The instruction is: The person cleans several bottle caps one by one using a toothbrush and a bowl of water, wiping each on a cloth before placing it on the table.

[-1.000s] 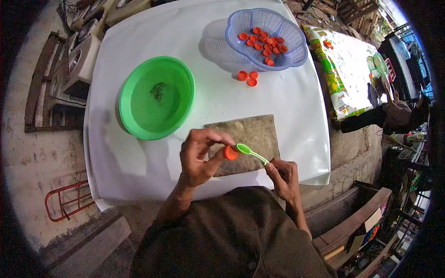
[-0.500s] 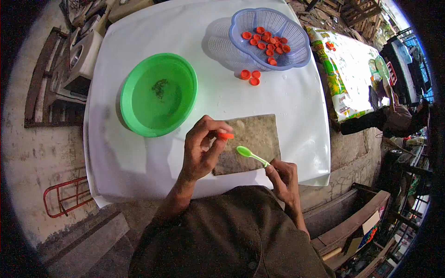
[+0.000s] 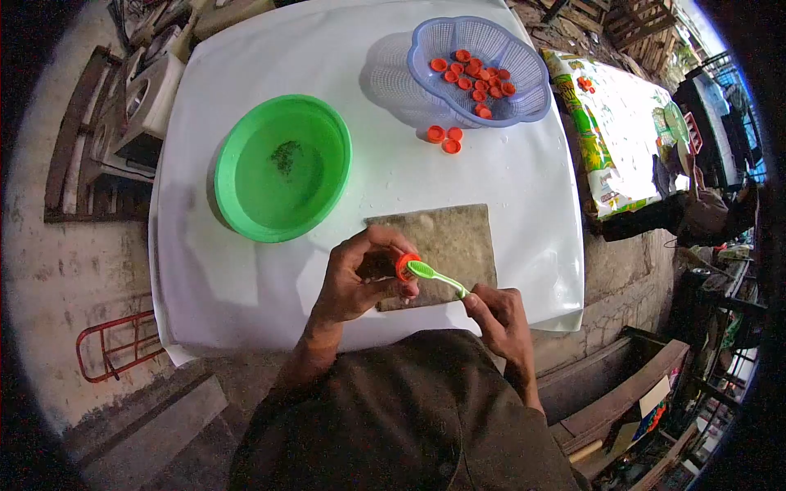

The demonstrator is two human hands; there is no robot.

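Note:
Between the thumb and fingers of my left hand (image 3: 360, 274) is a red bottle cap (image 3: 402, 268), its open side turned to the right. My right hand (image 3: 498, 321) grips the handle of a green toothbrush (image 3: 442, 279), whose head reaches the cap's opening. Both hands are over a worn brown cloth (image 3: 458, 245) near the front of the table. Up and to the left of my left hand stands a green basin (image 3: 327, 188) with water and a dark patch of specks at its bottom.
A blue plastic basket (image 3: 532, 90) with several red caps (image 3: 483, 74) stands at the back right of the white-covered table (image 3: 393, 176). Three more red caps (image 3: 451, 146) lie in front of it. Beyond the right edge is a shiny printed sack (image 3: 622, 123).
My left hand has turned the cap so its open side faces the toothbrush. The brush head has moved left and now meets the cap.

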